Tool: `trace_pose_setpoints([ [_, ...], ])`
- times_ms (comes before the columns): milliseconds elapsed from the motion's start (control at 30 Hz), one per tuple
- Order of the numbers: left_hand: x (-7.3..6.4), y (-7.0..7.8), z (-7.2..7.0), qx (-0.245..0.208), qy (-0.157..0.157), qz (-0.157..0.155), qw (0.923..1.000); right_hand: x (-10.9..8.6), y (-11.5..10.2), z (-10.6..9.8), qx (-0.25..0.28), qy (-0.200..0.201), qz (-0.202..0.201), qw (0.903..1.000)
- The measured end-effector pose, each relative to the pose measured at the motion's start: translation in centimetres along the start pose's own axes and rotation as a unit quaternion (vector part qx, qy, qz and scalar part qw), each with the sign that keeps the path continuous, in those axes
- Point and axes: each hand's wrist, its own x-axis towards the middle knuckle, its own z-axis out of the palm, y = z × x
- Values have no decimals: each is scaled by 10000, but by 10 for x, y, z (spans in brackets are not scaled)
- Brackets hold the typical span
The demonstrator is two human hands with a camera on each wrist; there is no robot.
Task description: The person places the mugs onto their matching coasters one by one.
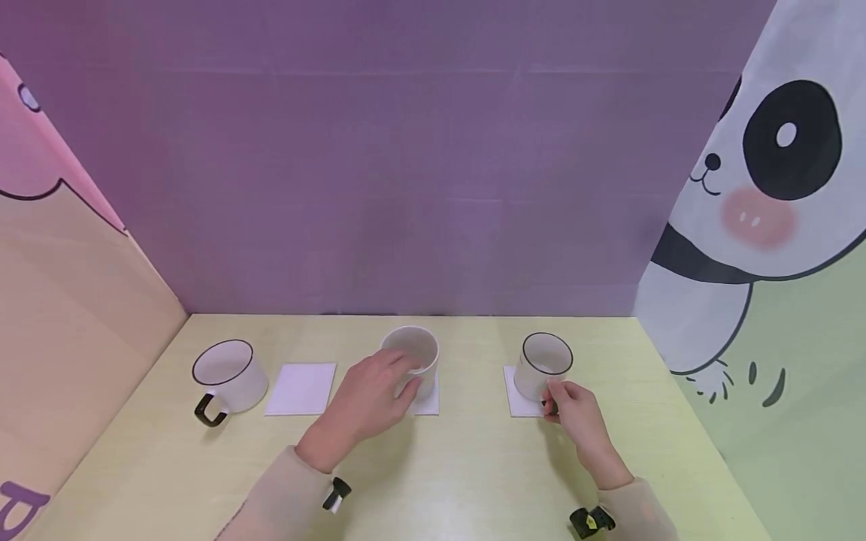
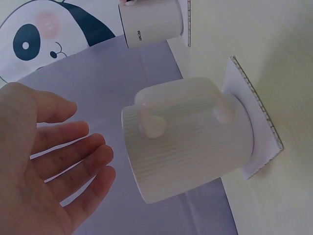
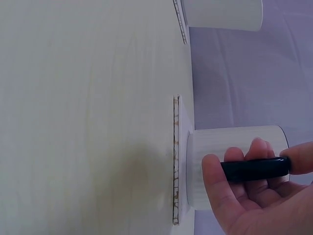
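My left hand (image 1: pixel 368 394) is beside a plain white mug (image 1: pixel 428 378), which stands upright on a white square coaster (image 1: pixel 428 406) at the middle. In the left wrist view its fingers are spread and slightly bent, apart from the ribbed mug (image 2: pixel 195 147), whose white handle (image 2: pixel 181 93) shows. To the right, my right hand (image 1: pixel 580 421) pinches the black handle (image 3: pixel 257 169) of a black-rimmed white mug (image 1: pixel 533 379). That mug is upright over another white coaster (image 1: pixel 519 407); in the right wrist view its base meets the coaster.
At the left of the pale wooden table (image 1: pixel 467 481) stands another black-rimmed mug (image 1: pixel 245 385), its black handle towards me. Beside it lies a bare white coaster (image 1: pixel 301 388). A purple backdrop (image 1: pixel 433 188) rises at the table's far edge, with printed panels on both sides.
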Motion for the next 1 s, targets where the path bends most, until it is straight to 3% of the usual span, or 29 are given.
trace_pose_setpoints([
  [567, -11, -10, -6, 119, -50, -204, 9997, -2, -1, 0, -26, 25, -50, 10000],
  [1000, -20, -24, -9, -66, 0, -569, 9984, -1, -1, 0, -54, 30, -56, 10000],
])
